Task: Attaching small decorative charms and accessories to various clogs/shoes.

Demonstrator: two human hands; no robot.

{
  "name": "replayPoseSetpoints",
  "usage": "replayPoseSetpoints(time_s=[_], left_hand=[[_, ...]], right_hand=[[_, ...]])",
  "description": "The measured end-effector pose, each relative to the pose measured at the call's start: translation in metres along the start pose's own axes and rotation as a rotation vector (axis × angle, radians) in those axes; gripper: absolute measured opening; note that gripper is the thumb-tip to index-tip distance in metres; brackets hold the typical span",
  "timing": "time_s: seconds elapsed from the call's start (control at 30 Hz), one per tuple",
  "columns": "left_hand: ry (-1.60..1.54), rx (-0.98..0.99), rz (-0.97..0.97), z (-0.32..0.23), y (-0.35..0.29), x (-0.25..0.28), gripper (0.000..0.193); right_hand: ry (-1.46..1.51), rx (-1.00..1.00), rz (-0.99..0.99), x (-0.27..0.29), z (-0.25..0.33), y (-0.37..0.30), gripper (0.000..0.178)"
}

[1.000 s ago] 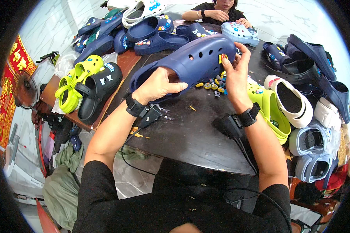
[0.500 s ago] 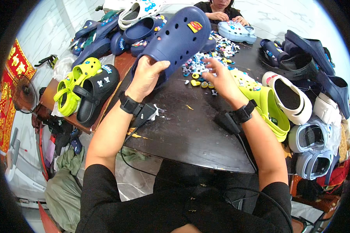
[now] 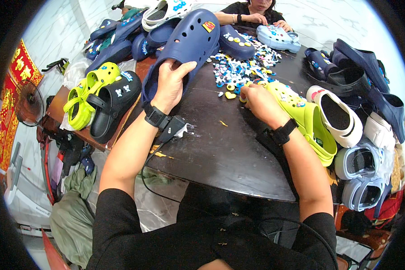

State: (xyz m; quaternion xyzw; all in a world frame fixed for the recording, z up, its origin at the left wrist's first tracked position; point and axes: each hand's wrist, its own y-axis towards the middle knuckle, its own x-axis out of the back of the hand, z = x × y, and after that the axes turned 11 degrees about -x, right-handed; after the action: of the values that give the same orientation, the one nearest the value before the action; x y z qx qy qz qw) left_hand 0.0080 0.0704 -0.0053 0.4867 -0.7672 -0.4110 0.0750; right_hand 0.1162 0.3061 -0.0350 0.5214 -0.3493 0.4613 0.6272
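We note the left hand [image 3: 171,85] still gripping the navy clog [image 3: 186,42], now raised over the desk's [image 3: 220,148] far-left edge; right hand [image 3: 256,100] has dropped, pinching charms [image 3: 238,72] mid-desk.

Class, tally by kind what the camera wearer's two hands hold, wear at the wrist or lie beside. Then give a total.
Navy clog, held in the left hand: 1
Lime-green clog, beside the right hand: 1
Black wrist straps, one on each wrist: 2
Total: 4
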Motion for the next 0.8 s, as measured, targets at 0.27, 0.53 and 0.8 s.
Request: replayPoseSetpoints(time_s=[0.27, 0.53, 0.8], left_hand=[[0.019, 0.021, 0.018, 0.002, -0.002, 0.002, 0.051], [0.057, 0.031, 0.036, 0.002, -0.006, -0.002, 0.051], [0.103, 0.038, 0.047, 0.007, -0.008, 0.001, 0.051]], right_hand=[[-0.003, 0.026, 0.013, 0.002, 0.001, 0.001, 0.008], [-0.012, 0.048, 0.021, 0.004, 0.002, 0.002, 0.006], [0.081, 0.036, -0.066, -0.006, 0.002, 0.001, 0.022]])
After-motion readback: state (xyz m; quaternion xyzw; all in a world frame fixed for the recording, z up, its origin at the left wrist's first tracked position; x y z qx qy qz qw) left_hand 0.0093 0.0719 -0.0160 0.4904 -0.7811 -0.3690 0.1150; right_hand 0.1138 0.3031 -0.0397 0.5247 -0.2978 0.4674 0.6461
